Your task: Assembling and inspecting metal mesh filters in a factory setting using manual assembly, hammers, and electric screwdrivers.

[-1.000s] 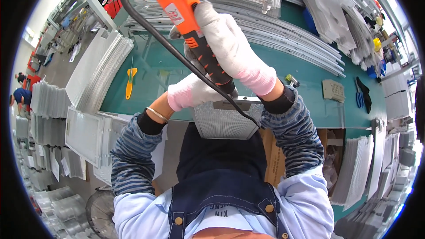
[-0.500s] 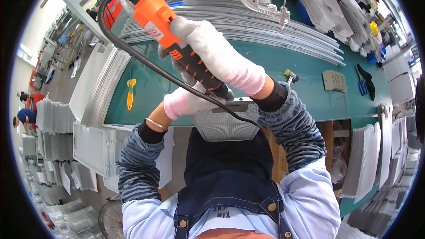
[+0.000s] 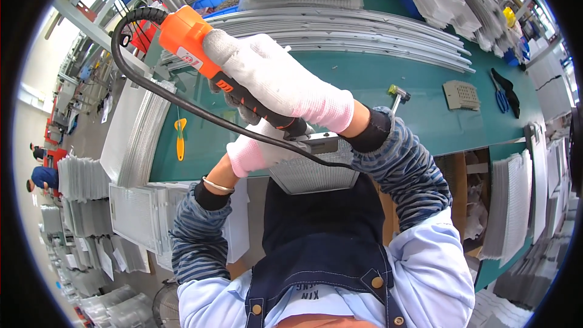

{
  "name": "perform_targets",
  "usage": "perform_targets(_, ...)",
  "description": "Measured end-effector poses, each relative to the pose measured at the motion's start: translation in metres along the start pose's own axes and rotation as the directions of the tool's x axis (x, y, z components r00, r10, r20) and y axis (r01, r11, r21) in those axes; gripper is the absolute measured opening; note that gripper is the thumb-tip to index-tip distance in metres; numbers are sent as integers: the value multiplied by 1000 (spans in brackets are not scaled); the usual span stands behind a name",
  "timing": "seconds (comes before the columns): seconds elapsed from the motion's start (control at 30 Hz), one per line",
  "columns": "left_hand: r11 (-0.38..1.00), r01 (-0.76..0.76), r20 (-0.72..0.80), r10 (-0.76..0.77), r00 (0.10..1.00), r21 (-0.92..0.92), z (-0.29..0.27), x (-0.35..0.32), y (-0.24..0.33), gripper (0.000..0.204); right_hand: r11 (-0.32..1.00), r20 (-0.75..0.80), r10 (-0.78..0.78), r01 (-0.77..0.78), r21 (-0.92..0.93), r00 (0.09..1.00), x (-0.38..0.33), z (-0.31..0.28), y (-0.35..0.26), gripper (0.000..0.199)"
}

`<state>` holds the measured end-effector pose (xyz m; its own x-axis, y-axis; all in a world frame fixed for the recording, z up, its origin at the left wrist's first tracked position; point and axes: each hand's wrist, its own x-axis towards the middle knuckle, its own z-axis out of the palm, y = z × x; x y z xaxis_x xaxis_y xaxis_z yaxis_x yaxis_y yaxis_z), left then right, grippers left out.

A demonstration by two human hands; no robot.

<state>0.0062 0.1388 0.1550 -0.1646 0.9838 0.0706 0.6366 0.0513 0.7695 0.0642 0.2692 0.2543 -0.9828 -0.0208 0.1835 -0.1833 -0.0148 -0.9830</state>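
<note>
My gloved right hand is closed around a corded orange-and-black power tool, held aslant with its nose pointing down toward me. The nose meets the metal edge strip of a silver mesh panel, which leans at the table's front edge against my lap. My gloved left hand is closed on the panel's upper left edge beside the tool's nose; its fingertips are partly hidden behind the tool. A black cable loops from the tool's back end across in front of both hands.
Long metal strips lie across the back of the green table. An orange-handled screwdriver lies at left; a beige slotted block and blue-handled pliers at right. Stacked mesh panels stand at the left edge.
The tool's orange end has swung left and lower in the picture, and more of the panel's edge strip shows. The whole view has shifted a little. Both hands keep their holds.
</note>
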Motion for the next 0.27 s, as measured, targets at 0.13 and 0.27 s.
perform_targets(0.13, 997, 11, -37, -8, 999, 72, 2, -1, 0, 29, 1000, -3, -6, 6, 10, 1000, 0, 1, 1, 68)
perform_targets(0.27, 982, 55, 5, -56, 998, 179, 0, 0, 5, 33, 988, 29, 64, -67, 139, 998, 4, -6, 12, 72)
